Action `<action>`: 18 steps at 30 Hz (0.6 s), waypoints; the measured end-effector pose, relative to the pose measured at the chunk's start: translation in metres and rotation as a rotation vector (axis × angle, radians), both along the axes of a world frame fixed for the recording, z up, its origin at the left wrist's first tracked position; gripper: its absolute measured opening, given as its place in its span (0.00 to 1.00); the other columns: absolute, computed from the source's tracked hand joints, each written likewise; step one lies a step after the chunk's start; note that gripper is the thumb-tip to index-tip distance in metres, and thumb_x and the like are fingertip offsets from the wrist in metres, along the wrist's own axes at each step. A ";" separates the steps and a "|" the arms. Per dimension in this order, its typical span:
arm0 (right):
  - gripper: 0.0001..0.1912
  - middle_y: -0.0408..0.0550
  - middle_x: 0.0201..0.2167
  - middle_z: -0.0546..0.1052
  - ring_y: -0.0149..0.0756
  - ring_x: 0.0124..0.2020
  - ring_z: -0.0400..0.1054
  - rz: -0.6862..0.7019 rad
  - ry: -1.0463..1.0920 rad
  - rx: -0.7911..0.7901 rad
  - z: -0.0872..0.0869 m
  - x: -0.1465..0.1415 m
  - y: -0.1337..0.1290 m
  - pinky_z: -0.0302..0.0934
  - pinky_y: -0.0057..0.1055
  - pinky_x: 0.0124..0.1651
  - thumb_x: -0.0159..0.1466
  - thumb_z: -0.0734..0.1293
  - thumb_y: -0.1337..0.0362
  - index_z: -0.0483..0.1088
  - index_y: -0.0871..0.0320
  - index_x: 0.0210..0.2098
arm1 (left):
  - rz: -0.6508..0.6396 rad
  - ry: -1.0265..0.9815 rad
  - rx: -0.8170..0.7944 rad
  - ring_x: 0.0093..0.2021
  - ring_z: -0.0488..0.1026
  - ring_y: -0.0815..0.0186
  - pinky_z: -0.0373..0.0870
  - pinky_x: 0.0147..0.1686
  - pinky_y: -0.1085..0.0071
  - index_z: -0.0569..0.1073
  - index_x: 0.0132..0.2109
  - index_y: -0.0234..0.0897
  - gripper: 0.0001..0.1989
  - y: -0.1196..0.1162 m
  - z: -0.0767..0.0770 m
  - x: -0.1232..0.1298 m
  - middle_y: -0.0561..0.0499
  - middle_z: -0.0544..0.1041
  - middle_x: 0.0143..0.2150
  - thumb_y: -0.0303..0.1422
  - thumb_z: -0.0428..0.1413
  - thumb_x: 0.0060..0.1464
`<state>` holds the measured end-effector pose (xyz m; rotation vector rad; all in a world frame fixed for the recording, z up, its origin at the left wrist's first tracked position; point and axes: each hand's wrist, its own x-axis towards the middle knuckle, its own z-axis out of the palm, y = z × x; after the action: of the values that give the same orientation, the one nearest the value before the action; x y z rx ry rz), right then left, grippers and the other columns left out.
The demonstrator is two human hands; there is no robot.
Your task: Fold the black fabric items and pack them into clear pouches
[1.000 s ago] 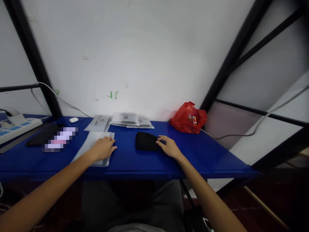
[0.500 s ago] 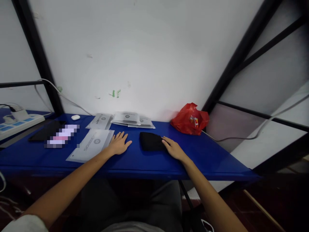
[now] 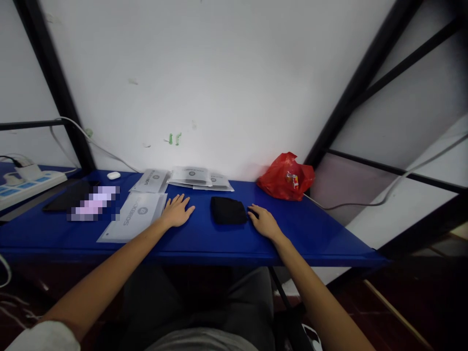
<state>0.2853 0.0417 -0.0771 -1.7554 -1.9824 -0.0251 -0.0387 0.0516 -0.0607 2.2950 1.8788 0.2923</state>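
My right hand [image 3: 265, 222], fingers loosely curled, empty, is now off the black folded cloth [image 3: 228, 210]; it lies unheld just left of those fingertips; my left hand [image 3: 176, 212] spreads wide, empty, beside the frosted bag [image 3: 136, 214].

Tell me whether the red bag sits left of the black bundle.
No, the red bag sits to the right of the black bundle.

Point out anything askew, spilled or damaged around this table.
Green marks stand out on the white wall above the blue table; the printed plastic pouches at the back overlap unevenly. No spill shows.
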 end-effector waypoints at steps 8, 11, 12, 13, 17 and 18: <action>0.16 0.56 0.53 0.72 0.44 0.56 0.65 -0.008 0.010 0.010 0.001 -0.002 -0.002 0.57 0.41 0.59 0.63 0.60 0.66 0.72 0.60 0.49 | -0.019 0.002 -0.002 0.68 0.42 0.54 0.40 0.64 0.53 0.53 0.66 0.34 0.33 0.003 0.005 -0.002 0.42 0.48 0.69 0.48 0.35 0.61; 0.14 0.53 0.51 0.74 0.42 0.53 0.68 -0.019 0.023 0.025 0.004 -0.003 -0.005 0.59 0.38 0.56 0.62 0.61 0.67 0.73 0.58 0.45 | -0.021 0.012 0.021 0.68 0.44 0.54 0.43 0.63 0.53 0.55 0.65 0.33 0.32 0.002 0.005 -0.002 0.42 0.50 0.69 0.47 0.36 0.61; 0.13 0.52 0.50 0.75 0.41 0.51 0.68 -0.024 0.022 0.033 0.005 -0.004 -0.005 0.59 0.37 0.55 0.62 0.61 0.68 0.74 0.58 0.44 | -0.021 0.016 0.031 0.68 0.45 0.53 0.44 0.63 0.53 0.56 0.65 0.33 0.31 0.003 0.004 -0.002 0.41 0.51 0.68 0.47 0.36 0.62; 0.12 0.52 0.49 0.75 0.40 0.50 0.69 -0.028 0.020 0.043 0.006 -0.005 -0.006 0.59 0.36 0.54 0.61 0.61 0.70 0.74 0.57 0.42 | -0.022 0.022 0.043 0.68 0.46 0.53 0.45 0.63 0.53 0.57 0.64 0.33 0.31 0.003 0.004 -0.002 0.41 0.52 0.68 0.46 0.36 0.62; 0.10 0.51 0.45 0.76 0.38 0.47 0.69 -0.046 0.011 0.071 0.011 -0.009 -0.011 0.59 0.33 0.52 0.60 0.61 0.72 0.73 0.57 0.34 | -0.052 0.050 0.125 0.65 0.54 0.53 0.53 0.60 0.56 0.61 0.61 0.32 0.26 0.002 0.005 0.002 0.40 0.59 0.65 0.42 0.39 0.62; 0.09 0.50 0.44 0.77 0.38 0.46 0.69 -0.048 0.010 0.075 0.012 -0.010 -0.012 0.59 0.33 0.51 0.60 0.61 0.73 0.73 0.57 0.34 | -0.072 0.047 0.161 0.63 0.57 0.53 0.55 0.59 0.58 0.62 0.61 0.32 0.25 0.000 0.006 0.006 0.40 0.61 0.64 0.40 0.41 0.62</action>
<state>0.2752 0.0301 -0.0651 -1.7523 -1.9072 -0.1053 -0.0326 0.0516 -0.0542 2.4880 1.8521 0.3965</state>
